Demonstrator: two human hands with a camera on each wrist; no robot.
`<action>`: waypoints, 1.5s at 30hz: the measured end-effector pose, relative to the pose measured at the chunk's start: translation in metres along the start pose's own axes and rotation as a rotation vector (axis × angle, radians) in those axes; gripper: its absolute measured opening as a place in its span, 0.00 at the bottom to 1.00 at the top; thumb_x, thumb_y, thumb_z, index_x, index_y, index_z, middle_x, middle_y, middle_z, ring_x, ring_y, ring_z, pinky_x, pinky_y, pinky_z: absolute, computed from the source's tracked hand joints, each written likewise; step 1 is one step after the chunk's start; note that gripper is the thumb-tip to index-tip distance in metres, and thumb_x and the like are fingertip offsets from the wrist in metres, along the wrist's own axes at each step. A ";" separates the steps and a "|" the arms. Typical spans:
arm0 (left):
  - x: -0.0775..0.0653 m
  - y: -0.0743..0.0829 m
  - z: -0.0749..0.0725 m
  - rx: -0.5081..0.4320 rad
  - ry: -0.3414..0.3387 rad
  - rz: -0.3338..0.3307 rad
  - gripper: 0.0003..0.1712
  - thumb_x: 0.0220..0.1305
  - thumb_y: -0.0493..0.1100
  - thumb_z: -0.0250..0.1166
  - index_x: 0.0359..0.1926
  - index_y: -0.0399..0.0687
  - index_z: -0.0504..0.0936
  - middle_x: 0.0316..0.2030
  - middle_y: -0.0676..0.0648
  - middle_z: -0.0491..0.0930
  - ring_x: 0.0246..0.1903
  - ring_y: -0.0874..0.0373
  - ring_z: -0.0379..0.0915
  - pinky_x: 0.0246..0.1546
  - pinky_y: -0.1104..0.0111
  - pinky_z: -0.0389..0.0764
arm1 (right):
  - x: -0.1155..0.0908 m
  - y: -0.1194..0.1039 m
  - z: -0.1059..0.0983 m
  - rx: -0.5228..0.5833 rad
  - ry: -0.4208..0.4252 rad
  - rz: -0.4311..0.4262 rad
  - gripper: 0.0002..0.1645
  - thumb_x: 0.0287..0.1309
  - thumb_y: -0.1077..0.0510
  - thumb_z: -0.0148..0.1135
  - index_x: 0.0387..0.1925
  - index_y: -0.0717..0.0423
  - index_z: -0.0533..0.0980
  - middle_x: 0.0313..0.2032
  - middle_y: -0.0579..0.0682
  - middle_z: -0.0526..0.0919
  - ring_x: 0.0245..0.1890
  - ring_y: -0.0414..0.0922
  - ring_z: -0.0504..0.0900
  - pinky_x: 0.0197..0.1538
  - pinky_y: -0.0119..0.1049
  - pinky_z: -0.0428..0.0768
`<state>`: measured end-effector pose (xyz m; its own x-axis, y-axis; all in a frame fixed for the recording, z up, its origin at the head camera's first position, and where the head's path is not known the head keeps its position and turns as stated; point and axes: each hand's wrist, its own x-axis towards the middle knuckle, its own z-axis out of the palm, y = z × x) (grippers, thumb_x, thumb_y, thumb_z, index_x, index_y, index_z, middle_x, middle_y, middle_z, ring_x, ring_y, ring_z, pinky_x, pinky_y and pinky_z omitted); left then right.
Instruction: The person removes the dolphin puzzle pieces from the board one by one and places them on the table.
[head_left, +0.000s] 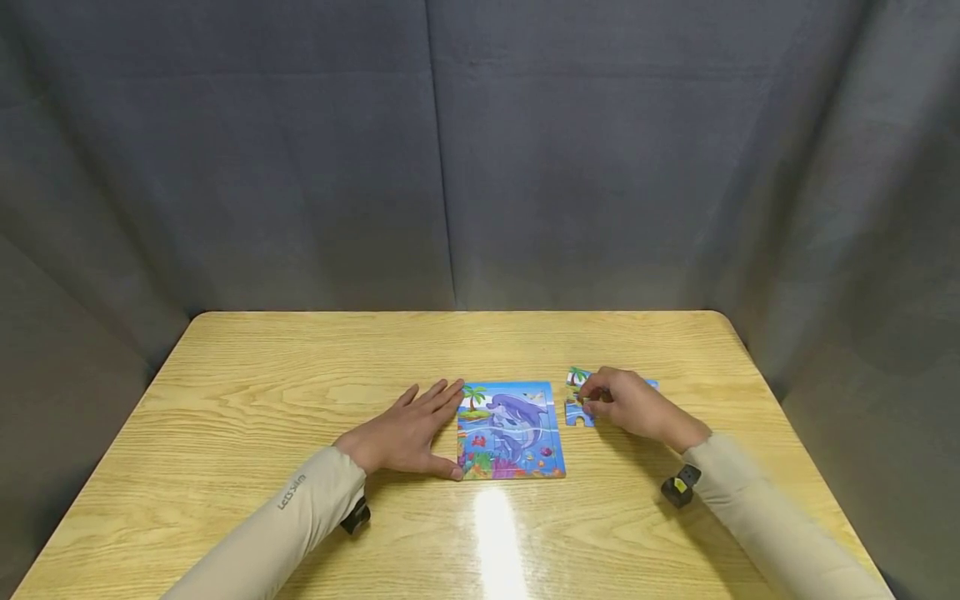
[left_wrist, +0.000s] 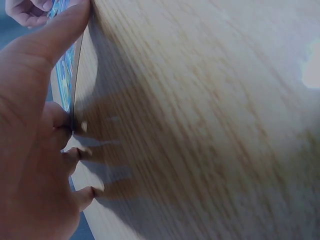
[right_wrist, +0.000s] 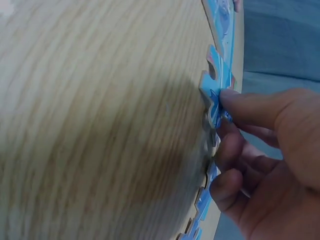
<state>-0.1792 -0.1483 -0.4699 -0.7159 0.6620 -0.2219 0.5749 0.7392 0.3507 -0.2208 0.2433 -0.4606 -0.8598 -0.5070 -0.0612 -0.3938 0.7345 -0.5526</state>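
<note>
A square jigsaw puzzle (head_left: 517,429) with a dolphin picture lies flat in the middle of the table. My left hand (head_left: 408,429) is spread along its left side, fingertips at the upper left corner and thumb at the lower left. To the right of the puzzle, my right hand (head_left: 633,404) pinches a blue puzzle piece (right_wrist: 214,95) between thumb and fingers; part of the piece is hidden behind them. Close by that hand are more puzzle pieces (right_wrist: 202,200), one showing a palm tree (head_left: 577,377).
All of this is on a light wooden table (head_left: 322,350) with rounded far corners. Grey curtains (head_left: 337,167) hang behind it and along both sides. A bright light reflection crosses the tabletop in front of the puzzle.
</note>
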 end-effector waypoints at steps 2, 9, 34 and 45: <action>0.000 0.000 0.000 0.000 0.001 0.001 0.67 0.66 0.76 0.66 0.87 0.42 0.46 0.88 0.44 0.38 0.88 0.42 0.34 0.85 0.36 0.42 | 0.001 -0.001 0.002 -0.033 0.012 -0.008 0.05 0.70 0.63 0.69 0.44 0.57 0.86 0.41 0.49 0.87 0.39 0.38 0.82 0.41 0.33 0.81; 0.000 0.001 -0.001 0.002 -0.002 -0.003 0.67 0.66 0.76 0.65 0.87 0.42 0.46 0.88 0.44 0.38 0.88 0.42 0.34 0.85 0.36 0.42 | 0.002 -0.002 0.004 -0.071 0.016 -0.013 0.03 0.68 0.63 0.71 0.38 0.53 0.84 0.38 0.47 0.84 0.35 0.38 0.79 0.38 0.32 0.78; 0.001 0.000 -0.002 0.007 -0.023 -0.022 0.67 0.66 0.76 0.65 0.87 0.44 0.44 0.88 0.46 0.35 0.88 0.44 0.32 0.85 0.37 0.40 | 0.036 -0.056 0.034 0.010 -0.131 -0.133 0.06 0.72 0.60 0.68 0.47 0.55 0.85 0.37 0.44 0.85 0.32 0.36 0.75 0.38 0.31 0.77; 0.000 0.001 -0.002 -0.014 -0.011 -0.021 0.67 0.66 0.76 0.66 0.87 0.42 0.45 0.88 0.46 0.37 0.88 0.43 0.34 0.85 0.36 0.40 | 0.044 -0.073 0.044 -0.045 -0.157 -0.110 0.03 0.71 0.57 0.70 0.42 0.52 0.84 0.29 0.42 0.81 0.26 0.36 0.76 0.33 0.31 0.74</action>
<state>-0.1796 -0.1475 -0.4682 -0.7231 0.6480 -0.2390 0.5543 0.7509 0.3589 -0.2158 0.1477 -0.4598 -0.7510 -0.6467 -0.1334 -0.4995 0.6885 -0.5258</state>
